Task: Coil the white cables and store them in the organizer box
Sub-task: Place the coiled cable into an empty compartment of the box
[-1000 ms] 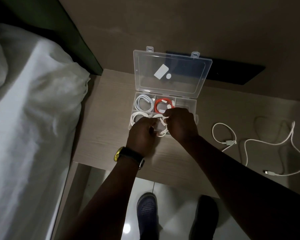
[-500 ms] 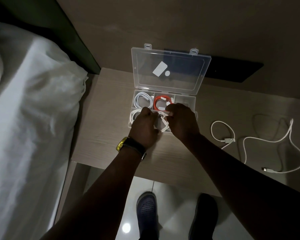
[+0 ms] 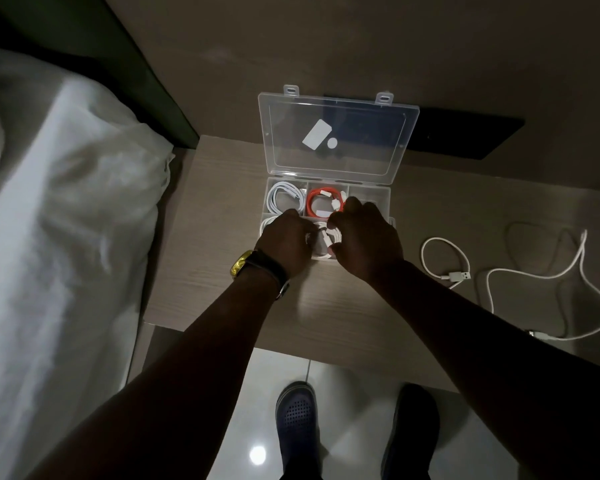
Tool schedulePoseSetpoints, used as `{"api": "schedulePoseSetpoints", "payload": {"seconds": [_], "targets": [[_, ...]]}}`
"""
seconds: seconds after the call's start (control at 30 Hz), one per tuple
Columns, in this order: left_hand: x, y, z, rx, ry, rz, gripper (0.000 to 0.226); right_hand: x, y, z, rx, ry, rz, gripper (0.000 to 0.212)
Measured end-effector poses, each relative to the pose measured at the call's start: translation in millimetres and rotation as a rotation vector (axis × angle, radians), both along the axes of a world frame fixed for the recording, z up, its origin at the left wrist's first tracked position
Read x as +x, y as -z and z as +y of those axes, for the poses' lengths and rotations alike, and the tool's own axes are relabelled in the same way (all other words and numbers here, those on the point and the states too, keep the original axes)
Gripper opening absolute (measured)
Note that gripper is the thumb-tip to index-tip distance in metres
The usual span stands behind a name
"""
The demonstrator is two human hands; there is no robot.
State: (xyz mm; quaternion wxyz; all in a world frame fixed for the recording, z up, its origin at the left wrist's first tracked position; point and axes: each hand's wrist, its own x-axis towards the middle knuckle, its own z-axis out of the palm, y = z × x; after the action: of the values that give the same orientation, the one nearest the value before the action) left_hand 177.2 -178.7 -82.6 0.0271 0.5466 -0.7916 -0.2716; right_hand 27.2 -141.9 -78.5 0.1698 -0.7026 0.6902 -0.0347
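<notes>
Organizer box (image 3: 387,197) sits near table's (image 3: 201,271) front edge.

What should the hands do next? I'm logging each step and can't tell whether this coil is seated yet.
Probably press the white coil flat into the front middle compartment of the organizer box and let go. Both the left hand and right hand are pinched on it there, and part of it looks above the rim. Two loose white cables wait on the table.
</notes>
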Motion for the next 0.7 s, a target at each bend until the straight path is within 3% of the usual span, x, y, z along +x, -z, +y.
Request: {"api": "schedulePoseSetpoints", "payload": {"seconds": [0.2,0.4,0.7], "targets": [[-3,-3,7,0.012,-0.027,-0.045,0.027,6,-1,-10,0.01,-0.03,0.038,0.025],[-3,-8,6,0.178,-0.012,-0.038,0.025,10,-5,-20,0.055,-0.093,0.064,0.022],[11,-1,17,0.056,-0.087,0.019,0.05,-14,11,5,-0.008,0.023,-0.106,0.028]]}}
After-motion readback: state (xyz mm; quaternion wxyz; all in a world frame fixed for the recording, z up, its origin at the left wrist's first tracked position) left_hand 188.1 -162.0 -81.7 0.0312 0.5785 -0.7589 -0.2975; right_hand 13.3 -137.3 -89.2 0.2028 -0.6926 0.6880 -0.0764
